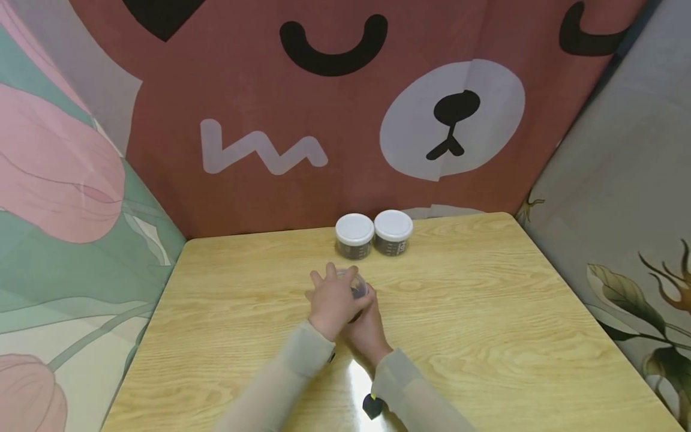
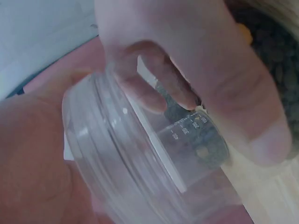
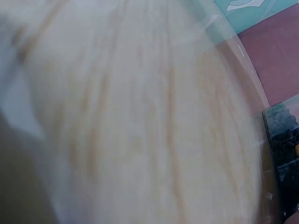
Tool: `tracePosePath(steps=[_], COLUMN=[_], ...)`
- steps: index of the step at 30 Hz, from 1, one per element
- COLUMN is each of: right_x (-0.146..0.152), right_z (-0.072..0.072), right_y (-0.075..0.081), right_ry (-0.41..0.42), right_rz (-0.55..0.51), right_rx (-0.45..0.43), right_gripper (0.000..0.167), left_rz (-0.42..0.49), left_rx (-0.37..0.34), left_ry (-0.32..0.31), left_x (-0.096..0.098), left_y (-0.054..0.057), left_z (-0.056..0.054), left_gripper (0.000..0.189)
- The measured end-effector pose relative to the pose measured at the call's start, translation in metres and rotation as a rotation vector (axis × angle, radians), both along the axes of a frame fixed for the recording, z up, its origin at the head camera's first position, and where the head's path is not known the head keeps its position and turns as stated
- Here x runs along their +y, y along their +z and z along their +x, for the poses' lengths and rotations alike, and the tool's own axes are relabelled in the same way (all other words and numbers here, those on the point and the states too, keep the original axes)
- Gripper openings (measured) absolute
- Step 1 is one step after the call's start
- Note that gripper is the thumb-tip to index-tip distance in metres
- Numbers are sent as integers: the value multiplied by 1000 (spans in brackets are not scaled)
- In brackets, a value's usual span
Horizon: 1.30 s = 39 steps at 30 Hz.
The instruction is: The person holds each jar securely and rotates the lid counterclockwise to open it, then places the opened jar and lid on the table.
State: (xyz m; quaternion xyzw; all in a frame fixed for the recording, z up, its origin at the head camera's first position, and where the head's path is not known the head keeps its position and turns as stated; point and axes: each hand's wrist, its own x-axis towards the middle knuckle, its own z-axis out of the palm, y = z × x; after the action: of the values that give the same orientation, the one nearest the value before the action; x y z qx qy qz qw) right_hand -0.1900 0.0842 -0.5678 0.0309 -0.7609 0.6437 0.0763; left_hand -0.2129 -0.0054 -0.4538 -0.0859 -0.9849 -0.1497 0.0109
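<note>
Clear, round, ridged plastic container (image 2: 124,156)

Two forearms (image 1: 275,390) in pale, long cloth sleeves (image 1: 310,350) are slanting inward, wrists nearly meeting; the left hand (image 1: 333,300), fingers splaying, is partly covering the right hand (image 1: 367,329), which is gripping.

wht-lid jars (image 1: 354,234) (image 1: 393,231): 2 | clr jar (image 1: 358,288): 1 | hands (image 1: 331,301) (image 1: 370,331): 2 | tbl (image 1: 486,312): 1
</note>
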Motion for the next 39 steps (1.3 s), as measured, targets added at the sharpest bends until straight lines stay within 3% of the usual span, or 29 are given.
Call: tracePosePath(steps=[3, 6, 11, 14, 16, 20, 24, 32, 39], right_x=[0, 0, 1, 1, 1, 1, 0, 2, 2], right_z=[0, 0, 0, 0, -1, -3, -3, -1, 0], right_y=[0, 0, -1, -1, -1, -1, 0, 1, 1], right_ry=[-2, 6, 11, 11, 3, -17, -12, 19, 35], right_rz=[11, 1, -11, -22, -13, 44, 33, -13, -17], right_rx=[-1, 0, 24, 30, 21, 25, 26, 25, 4], right_gripper=[100, 101, 106, 107, 108, 108, 110, 115, 111], left_rz=[-15, -9, -2, 3, 1, 13, 39, 52, 42], left_rx=[4, 36, 52, -17, -79, -169, -185, -170, -112], left_ry=[26, -27, -275, -421, -486, -555, -564, -454, -419], left_x=[4, 0, -19, -30, -35, -41, -40, -34, -31], left_y=[-1, -1, 9, 17, 20, 23, 23, 25, 25], left_z=[1, 0, -8, -14, -16, -19, -20, -18, -14], left_gripper=[73, 75, 69, 66, 67, 68, 67, 67, 66])
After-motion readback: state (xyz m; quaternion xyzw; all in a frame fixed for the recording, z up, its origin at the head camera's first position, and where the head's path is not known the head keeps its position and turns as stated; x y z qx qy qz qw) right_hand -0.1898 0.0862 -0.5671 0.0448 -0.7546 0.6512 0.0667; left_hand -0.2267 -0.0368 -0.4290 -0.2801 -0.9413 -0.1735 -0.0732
